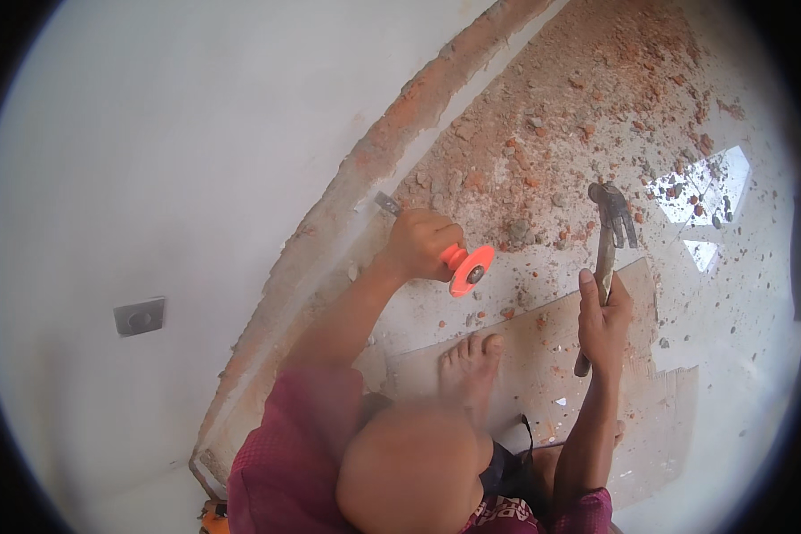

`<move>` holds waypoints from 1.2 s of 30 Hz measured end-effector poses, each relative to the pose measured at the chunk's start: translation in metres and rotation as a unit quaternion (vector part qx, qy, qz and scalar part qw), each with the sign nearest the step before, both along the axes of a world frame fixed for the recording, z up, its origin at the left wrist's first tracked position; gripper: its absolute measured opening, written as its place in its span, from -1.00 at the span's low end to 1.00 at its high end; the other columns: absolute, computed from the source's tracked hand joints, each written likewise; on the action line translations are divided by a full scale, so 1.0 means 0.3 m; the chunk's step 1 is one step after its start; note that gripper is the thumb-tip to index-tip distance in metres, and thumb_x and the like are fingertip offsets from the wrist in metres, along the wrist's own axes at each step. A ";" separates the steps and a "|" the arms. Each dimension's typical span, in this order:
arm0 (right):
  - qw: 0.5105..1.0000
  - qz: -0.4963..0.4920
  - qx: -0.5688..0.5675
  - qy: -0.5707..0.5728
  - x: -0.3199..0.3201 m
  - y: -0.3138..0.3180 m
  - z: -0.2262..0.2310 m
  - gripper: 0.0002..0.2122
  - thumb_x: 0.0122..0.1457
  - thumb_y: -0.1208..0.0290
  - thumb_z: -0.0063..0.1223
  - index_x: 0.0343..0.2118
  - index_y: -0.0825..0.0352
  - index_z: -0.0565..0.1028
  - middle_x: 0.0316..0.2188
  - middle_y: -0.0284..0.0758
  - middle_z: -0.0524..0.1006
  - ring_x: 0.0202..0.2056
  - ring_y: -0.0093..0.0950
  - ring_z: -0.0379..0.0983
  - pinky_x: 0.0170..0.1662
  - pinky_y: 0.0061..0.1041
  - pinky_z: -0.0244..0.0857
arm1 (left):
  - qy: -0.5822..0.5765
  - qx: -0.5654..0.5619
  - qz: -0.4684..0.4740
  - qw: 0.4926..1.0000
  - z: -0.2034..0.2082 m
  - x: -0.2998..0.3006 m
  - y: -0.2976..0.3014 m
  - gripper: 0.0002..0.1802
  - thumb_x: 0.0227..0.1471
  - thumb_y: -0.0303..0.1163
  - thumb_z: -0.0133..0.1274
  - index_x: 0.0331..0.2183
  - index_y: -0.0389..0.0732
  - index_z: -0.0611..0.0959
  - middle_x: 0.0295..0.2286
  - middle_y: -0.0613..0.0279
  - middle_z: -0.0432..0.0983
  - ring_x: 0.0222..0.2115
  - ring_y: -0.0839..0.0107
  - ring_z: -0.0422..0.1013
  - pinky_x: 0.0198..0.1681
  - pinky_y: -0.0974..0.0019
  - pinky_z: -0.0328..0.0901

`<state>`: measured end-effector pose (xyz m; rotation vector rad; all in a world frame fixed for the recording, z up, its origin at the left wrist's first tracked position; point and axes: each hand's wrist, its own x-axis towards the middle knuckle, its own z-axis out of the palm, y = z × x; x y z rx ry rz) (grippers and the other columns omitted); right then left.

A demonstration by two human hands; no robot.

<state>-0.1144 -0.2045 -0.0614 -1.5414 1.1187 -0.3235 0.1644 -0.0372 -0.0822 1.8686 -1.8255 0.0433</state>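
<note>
Nearest, your maroon shirt (298,436) carries pale lettering (507,512), partly cut off by the lower edge. Your bare foot (473,363) stands on a sheet of cardboard (547,351). Your right hand (605,319) grasps the handle of a claw hammer (606,254), its metal head uppermost, well apart from the chisel. Your left hand (424,245) is closed around that chisel (470,272), orange-guarded; its flat blade points toward the rough brick strip (396,138) along the wall (196,178), contact indeterminable. Reddish rubble (543,147) covers the floor beyond; a grey rectangular plate (140,317) sits on the wall, left.
</note>
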 end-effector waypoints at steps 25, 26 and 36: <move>0.851 -0.164 -0.063 -0.495 -0.012 0.010 0.235 -0.48 0.34 -0.27 -0.30 -0.09 0.17 0.33 -0.56 -0.36 0.35 -0.62 -0.50 0.24 -0.51 -0.48 0.25 | 0.057 -0.062 -0.040 0.996 0.037 0.288 -0.362 -0.67 -0.32 -0.19 0.38 -0.59 -0.02 0.52 -0.66 0.35 0.45 -0.64 0.29 0.42 -0.58 0.26 0.33; 0.834 -0.140 -0.078 -0.528 0.001 0.017 0.257 -0.48 0.34 -0.27 -0.31 -0.09 0.16 0.33 -0.57 -0.36 0.34 -0.61 -0.50 0.25 -0.51 -0.48 0.25 | 0.054 -0.062 -0.033 0.996 0.036 0.292 -0.358 -0.69 -0.32 -0.20 0.38 -0.58 -0.02 0.54 -0.65 0.35 0.46 -0.63 0.29 0.42 -0.57 0.27 0.34; 0.982 -0.061 0.004 -0.179 0.258 0.221 0.031 -0.78 0.39 0.35 -0.13 -0.41 0.31 0.36 -0.67 -0.39 0.40 -0.67 -0.58 0.28 -0.57 -0.54 0.20 | 0.076 -0.053 -0.036 0.995 0.047 0.304 -0.370 -0.75 -0.28 -0.20 0.35 -0.50 0.01 0.62 -0.60 0.33 0.53 -0.59 0.23 0.48 -0.53 0.26 0.39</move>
